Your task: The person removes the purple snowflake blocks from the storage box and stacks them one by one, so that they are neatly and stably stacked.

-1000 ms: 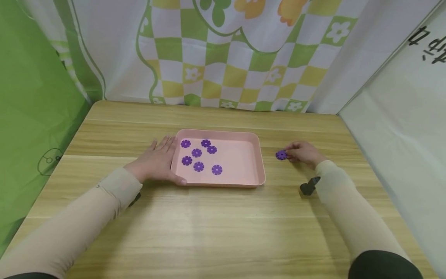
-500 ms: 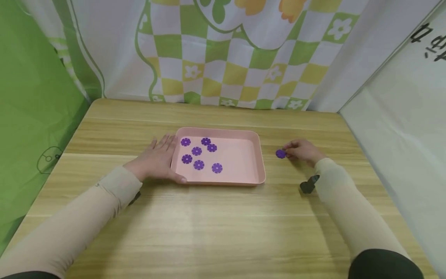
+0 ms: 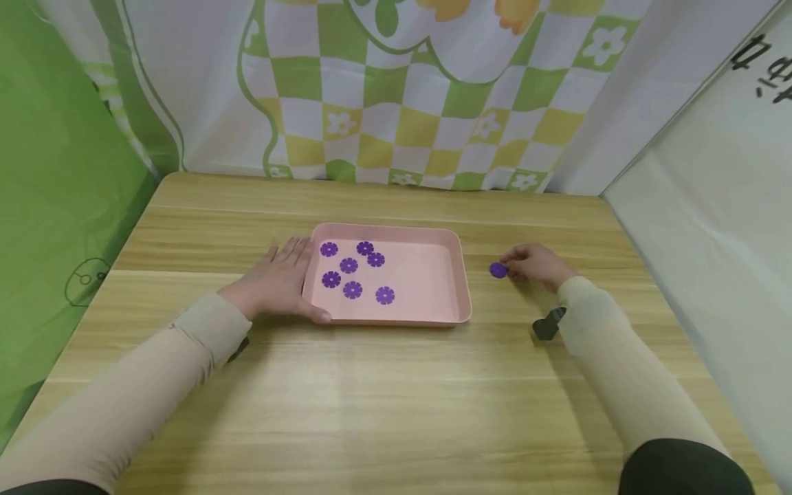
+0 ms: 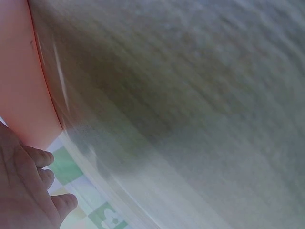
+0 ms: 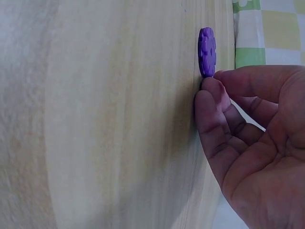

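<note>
A pink tray (image 3: 427, 323) lies on the table with several purple notched discs in it, mostly in its left half, one of them (image 3: 385, 295) nearest the front. My left hand (image 3: 278, 282) rests against the tray's left side, fingers straight and thumb at the front edge; in the left wrist view the hand (image 4: 24, 186) is beside the pink wall (image 4: 24, 81). Right of the tray, my right hand (image 3: 537, 265) pinches a purple disc (image 3: 498, 270) by its edge. The right wrist view shows this disc (image 5: 207, 52) at the fingertips of the hand (image 5: 267, 138), close to the tabletop.
The wooden table (image 3: 396, 399) reaches back to a checkered curtain (image 3: 421, 130). A green sheet (image 3: 62, 172) hangs at the left and a white sheet (image 3: 711, 192) with black writing at the right. A dark object (image 3: 547, 325) is by the right wrist.
The disc in my right hand looks slightly turned, its notches less distinct than before. Both hands stay nearly in place, while the whole head view has shifted slightly.
</note>
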The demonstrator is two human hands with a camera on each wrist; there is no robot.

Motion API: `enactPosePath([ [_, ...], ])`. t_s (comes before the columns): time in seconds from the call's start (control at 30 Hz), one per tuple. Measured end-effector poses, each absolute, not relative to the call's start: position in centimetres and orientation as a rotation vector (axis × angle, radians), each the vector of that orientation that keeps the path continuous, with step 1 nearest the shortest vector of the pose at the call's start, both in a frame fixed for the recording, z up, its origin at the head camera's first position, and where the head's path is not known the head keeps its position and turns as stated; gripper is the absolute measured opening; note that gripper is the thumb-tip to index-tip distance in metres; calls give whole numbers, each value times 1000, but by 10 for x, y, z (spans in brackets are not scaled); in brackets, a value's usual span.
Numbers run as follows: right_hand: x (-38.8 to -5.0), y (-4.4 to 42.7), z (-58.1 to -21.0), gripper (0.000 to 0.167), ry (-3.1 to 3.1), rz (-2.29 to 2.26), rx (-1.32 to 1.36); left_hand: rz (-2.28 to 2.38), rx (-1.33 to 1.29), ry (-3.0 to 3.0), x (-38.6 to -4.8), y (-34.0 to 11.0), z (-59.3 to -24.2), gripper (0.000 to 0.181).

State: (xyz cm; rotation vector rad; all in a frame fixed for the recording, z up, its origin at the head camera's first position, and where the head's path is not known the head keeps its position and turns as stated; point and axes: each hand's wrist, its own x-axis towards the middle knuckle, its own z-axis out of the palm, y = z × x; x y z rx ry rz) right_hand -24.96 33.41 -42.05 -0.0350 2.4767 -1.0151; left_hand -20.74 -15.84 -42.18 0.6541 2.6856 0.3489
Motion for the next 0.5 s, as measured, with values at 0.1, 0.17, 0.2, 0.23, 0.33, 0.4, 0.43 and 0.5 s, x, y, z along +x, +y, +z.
enactPosePath([
  [0.1, -249, 334, -419, 36, 2482, -1033, -29, 350, 657, 2686, -208, -158, -421, 157],
  [0.17, -249, 332, -415, 38, 2497, -1054, -23, 350, 656, 2686, -209, -158, -421, 157],
  [0.2, -249, 330, -413, 40, 2509, -1063, -23, 348, 657, 2686, -210, -158, -421, 157],
  [0.23, -250, 328, -410, 40, 2533, -1048, -26, 345, 657, 2686, -210, -158, -421, 157],
  [0.33, -253, 318, -400, 42, 2606, -966, -55, 321, 662, 2689, -209, -158, -421, 156],
  [0.4, -256, 307, -393, 42, 2648, -891, -90, 301, 670, 2695, -208, -158, -421, 155],
  [0.43, -257, 300, -390, 42, 2660, -856, -105, 290, 675, 2699, -208, -158, -420, 154],
  [0.5, -260, 286, -385, 41, 2647, -864, -131, 270, 684, 2710, -207, -158, -420, 153],
])
